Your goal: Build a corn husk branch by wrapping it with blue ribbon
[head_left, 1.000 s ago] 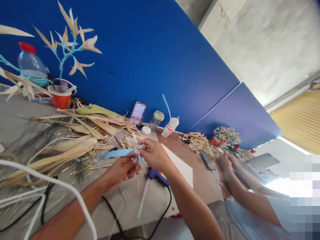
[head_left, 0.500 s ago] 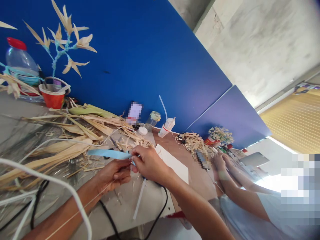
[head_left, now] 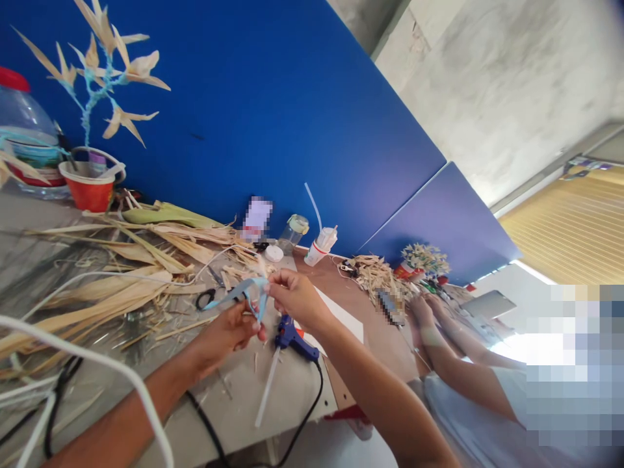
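Note:
A light blue strip, like ribbon or crepe paper point(head_left: 236, 292), is bent into a loop between my hands above the table. My left hand point(head_left: 231, 331) is closed at the strip's lower part; any thin stem inside its fingers is hidden. With thumb and forefinger, my right hand point(head_left: 297, 299) pinches the strip's upper part. A small pale tip point(head_left: 261, 263) shows just above the pinch, too blurred to name. Beneath my right hand lies a dark blue glue gun point(head_left: 295, 339), a clear glue stick point(head_left: 268, 390) poking out of it.
Dried corn husks point(head_left: 112, 292) cover the table's left side. A husk-flower stem stands in a red cup point(head_left: 90, 192) beside a large bottle point(head_left: 32, 143). Black scissors point(head_left: 205, 299) lie behind my left hand. A white cable point(head_left: 121, 370) arcs in front. A co-worker's arms point(head_left: 458, 351) rest at right.
The strip, stretched out to the left before, now curls in a loop up to my right hand. My right hand has risen slightly from my left, uncovering the glue gun.

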A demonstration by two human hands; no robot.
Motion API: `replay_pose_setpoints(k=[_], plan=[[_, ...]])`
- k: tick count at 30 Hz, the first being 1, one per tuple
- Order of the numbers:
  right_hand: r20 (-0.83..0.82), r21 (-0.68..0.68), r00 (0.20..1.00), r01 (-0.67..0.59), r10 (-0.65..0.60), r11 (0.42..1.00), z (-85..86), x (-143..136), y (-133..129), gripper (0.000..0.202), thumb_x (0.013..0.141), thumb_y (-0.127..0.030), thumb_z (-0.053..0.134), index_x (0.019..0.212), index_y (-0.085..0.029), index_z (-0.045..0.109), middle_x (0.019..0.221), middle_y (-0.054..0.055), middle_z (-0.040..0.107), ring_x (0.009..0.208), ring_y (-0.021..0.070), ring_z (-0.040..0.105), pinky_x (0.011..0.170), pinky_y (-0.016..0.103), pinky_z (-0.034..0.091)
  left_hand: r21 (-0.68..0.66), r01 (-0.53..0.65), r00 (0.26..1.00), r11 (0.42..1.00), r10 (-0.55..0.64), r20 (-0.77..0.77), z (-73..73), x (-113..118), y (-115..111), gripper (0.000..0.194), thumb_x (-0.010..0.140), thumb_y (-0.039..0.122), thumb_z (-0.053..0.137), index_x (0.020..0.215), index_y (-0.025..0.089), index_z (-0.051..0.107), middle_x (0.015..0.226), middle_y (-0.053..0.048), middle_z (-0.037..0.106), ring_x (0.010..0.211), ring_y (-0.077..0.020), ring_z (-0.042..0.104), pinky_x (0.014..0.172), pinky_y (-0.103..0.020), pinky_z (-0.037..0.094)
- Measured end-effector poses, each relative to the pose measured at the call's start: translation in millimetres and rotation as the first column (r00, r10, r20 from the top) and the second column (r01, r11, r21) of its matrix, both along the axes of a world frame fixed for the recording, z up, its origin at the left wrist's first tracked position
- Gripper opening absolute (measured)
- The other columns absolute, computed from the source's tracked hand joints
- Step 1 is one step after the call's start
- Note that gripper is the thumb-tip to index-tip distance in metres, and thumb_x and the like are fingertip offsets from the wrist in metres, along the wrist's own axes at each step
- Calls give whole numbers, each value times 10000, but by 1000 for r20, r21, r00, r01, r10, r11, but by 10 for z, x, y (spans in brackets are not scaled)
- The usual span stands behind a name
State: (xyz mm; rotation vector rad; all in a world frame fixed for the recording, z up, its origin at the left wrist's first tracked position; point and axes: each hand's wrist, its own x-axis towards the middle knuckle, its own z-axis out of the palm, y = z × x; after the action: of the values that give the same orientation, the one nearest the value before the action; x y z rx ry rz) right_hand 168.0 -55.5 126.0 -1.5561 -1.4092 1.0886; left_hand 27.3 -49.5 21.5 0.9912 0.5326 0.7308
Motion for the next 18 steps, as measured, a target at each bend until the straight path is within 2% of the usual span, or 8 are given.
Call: replay_pose_setpoints(k=[2,5,7,11,14,18], plan=[[11,26,1000,12,-12,1000,-3,16,39,136,740,-234,629,673,-200,515,502,-101,461,366,55,402,394,184,294,105,2,997,994,6,-76,-34,51,-6,418,678,433,758,915,199,507,655,0,679,436,-67,336,461,-224,226],[-16,24,999,30,-30,999,-18,19,69,145,739,-254,627,668,-202,512,463,-102,473,338,58,409,369,178,287,197,-89,986,976,115,-125,-57,95,-22,336,705,410,709,891,215,508,652,5,683,523,-128,489,535,-253,321],[-101,25,993,60,-57,998,-32,3,68,139,735,-280,626,688,-199,523,505,-79,548,349,62,445,358,174,301,233,-160,971,959,195,-136,-48,92,-31,274,717,376,694,870,215,533,669,-4,689,633,-172,579,617,-278,382],[-266,22,956,138,-127,990,-92,-67,49,101,674,-219,627,711,-197,536,598,-49,636,457,93,581,455,193,460,332,-250,926,910,325,-192,-71,59,-27,119,733,291,682,739,210,595,675,-15,678,683,-196,604,688,-295,422],[-263,17,952,167,-157,986,-151,-130,36,104,646,-145,583,725,-203,548,537,-60,613,489,120,616,535,230,522,398,-305,893,865,405,-197,-147,59,-20,62,755,244,662,715,221,621,681,-5,664,685,-187,589,685,-287,432],[-136,84,980,156,-144,984,-154,-167,31,37,730,-182,542,750,-208,526,520,-66,579,436,112,575,477,221,466,371,-348,892,861,426,-151,-158,68,-32,58,740,204,690,720,223,638,683,-8,654,673,-182,576,657,-278,434]])
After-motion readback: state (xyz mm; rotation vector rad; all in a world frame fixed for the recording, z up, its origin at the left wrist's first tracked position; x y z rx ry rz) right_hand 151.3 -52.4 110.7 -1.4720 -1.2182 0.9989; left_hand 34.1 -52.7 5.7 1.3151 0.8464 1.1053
